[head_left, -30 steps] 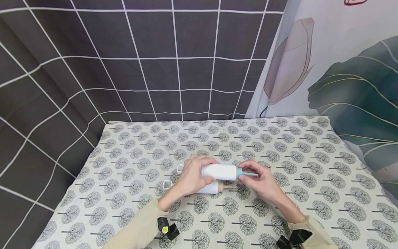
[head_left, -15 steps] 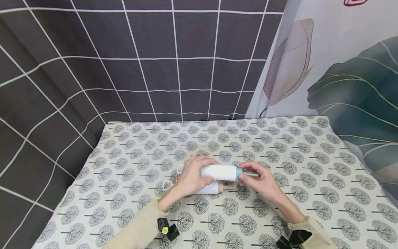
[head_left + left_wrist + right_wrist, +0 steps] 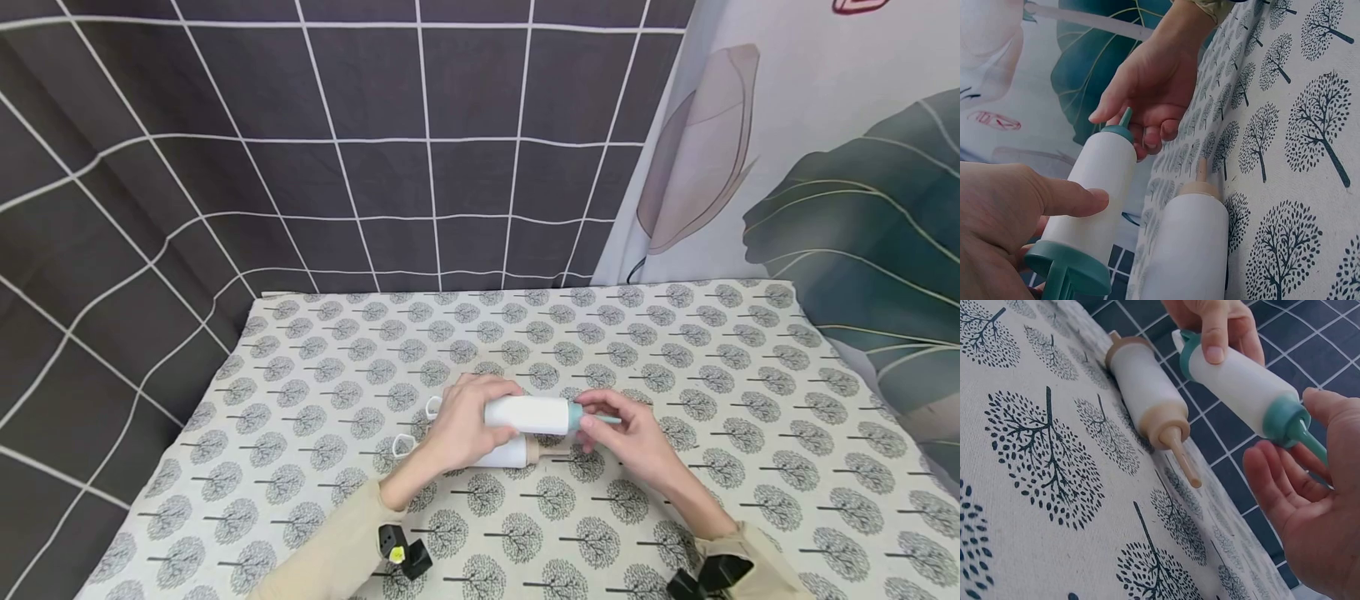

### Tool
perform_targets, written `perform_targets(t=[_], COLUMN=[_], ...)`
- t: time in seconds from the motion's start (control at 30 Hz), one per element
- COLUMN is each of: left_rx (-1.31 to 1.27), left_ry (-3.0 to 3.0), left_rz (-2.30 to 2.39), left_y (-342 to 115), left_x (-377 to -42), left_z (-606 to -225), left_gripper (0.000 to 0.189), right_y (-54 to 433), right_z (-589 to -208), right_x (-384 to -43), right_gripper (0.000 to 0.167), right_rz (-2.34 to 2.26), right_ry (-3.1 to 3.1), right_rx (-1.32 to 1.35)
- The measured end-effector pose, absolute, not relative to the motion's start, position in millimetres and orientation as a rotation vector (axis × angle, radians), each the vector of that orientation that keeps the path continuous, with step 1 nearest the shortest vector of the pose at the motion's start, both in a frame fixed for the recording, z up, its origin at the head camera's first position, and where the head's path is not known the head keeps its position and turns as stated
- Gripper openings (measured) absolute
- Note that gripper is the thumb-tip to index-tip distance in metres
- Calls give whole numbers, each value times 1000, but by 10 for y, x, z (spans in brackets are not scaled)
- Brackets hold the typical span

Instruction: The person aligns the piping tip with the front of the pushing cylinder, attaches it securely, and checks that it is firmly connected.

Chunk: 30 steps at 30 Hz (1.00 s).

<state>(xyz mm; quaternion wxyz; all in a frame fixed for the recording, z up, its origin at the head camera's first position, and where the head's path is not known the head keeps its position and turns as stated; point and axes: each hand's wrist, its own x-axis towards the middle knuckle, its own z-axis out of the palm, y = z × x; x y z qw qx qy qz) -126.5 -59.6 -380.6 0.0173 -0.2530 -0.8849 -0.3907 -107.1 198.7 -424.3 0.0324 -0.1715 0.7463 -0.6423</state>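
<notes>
In the head view my left hand [image 3: 467,421] grips the white barrel of a large syringe [image 3: 528,414], held level. Its nozzle cap [image 3: 1286,420] and thin nozzle are teal; the left wrist view shows a teal flange [image 3: 1066,265] at the other end. The fingers and thumb of my right hand [image 3: 622,429] are curled round the nozzle cap, fingertips right at its edge in the right wrist view. A second syringe [image 3: 1147,387], with a white barrel and beige cap and nozzle, lies on the tablecloth in front, partly hidden by the left hand in the head view.
The table bears a cream cloth [image 3: 300,500] printed with dark trees. White loop handles [image 3: 403,446] stick out left of the left hand. Behind stands a dark gridded curtain [image 3: 480,175]; a leaf-patterned curtain [image 3: 847,217] hangs at the right.
My right thumb has shifted slightly at the nozzle cap, and a little less of the nozzle shows past it. The left hand and both syringes stay almost where they were.
</notes>
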Motion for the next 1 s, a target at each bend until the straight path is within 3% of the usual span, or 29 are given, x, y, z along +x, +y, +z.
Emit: perform_targets(t=[0.37,1.0], left_rx=[-776,-796], left_ry=[-2755,-2753], left_rz=[-1218,-1219], left_y=[-600,-593], left_x=[-1272,-1259], left_z=[-3803,-3812], left_gripper=[44,41], right_y=[1980,1984], right_z=[-4226,-4267], right_x=[-1065,-1070], right_gripper=[48,37], right_rz=[-2012,-1969], right_ry=[2264,2355], right_rx=[-575,-642])
